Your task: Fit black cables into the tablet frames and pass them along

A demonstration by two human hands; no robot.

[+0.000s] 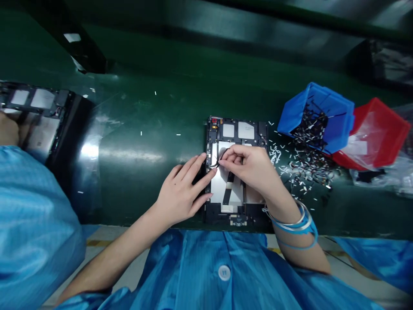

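While the opened device [217, 189] lies flat at the near edge of the green bench [145, 150], the cable work on it looks only part done. A thin black cable [217, 148] runs along the device's left side and curves at the fingertips — that stretch seems laid, the curve apparently not yet settled. The right hand [253, 168] pinches the cable narrowly; the left hand [180, 189] is spread, gripping nothing, fingertips at the device's left edge. Whether the cable's 2 ends are connected, I cannot tell. Farther right, 1 blue bin [342, 116] holds black cables.
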